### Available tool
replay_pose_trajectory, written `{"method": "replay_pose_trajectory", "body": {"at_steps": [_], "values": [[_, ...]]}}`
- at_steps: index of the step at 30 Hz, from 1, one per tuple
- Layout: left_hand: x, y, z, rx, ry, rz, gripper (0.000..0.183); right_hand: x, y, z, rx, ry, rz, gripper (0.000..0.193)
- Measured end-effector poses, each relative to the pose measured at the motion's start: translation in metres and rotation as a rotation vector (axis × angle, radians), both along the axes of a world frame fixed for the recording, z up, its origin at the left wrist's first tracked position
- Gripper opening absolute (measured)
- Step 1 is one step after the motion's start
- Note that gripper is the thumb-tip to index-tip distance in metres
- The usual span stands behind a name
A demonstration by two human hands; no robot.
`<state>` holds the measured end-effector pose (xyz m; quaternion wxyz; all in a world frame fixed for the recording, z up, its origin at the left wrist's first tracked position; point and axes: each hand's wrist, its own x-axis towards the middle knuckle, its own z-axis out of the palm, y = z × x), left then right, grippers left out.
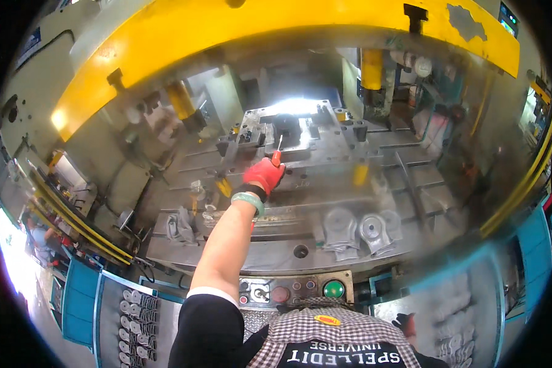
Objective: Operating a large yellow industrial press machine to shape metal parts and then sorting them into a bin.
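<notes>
My left hand (266, 175), in a red glove with a black cuff, is closed around the orange handle of a screwdriver-like tool (278, 157). The tool's thin metal shaft points away from me toward the metal die (294, 138) on the press bed. Whether its tip touches the die, I cannot tell. A green bangle circles my left wrist. My right hand (406, 323), in a dark and red glove, is low at the right beside my checked apron. It is partly hidden and its fingers are unclear.
A yellow press beam (288, 18) arches overhead. Grey metal parts (374, 230) lie on the bed's near right, with a crumpled grey cloth (180, 227) at left. A control panel with a green button (333, 289) is in front of me. Trays of metal parts (135, 325) flank me.
</notes>
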<state>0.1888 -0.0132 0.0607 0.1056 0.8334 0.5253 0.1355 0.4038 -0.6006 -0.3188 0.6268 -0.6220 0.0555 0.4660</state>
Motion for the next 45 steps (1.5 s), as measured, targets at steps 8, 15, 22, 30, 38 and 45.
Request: {"method": "replay_pose_trajectory", "body": {"at_steps": [8,15,22,30,38,45], "values": [[0.013,-0.019,0.015,0.08,0.03,0.107,0.053,0.002,-0.017,-0.039,0.032,-0.051,0.074,0.067],[0.021,-0.023,0.068,0.365,-0.001,0.138,0.053,-0.009,-0.081,-0.173,-0.017,0.234,-0.124,0.071],[0.027,-0.017,0.112,0.431,-0.01,0.366,0.051,-0.007,-0.074,-0.128,0.048,0.312,-0.295,0.067],[0.063,-0.039,0.121,0.515,0.223,0.191,0.04,0.021,-0.061,-0.161,-0.028,0.27,-0.355,0.071],[0.078,-0.023,0.115,0.491,0.192,0.167,0.044,0.023,-0.07,-0.16,-0.101,0.293,-0.292,0.072],[0.073,-0.003,0.111,0.588,0.093,0.204,0.042,0.001,-0.081,-0.16,-0.084,0.275,-0.288,0.074]]}}
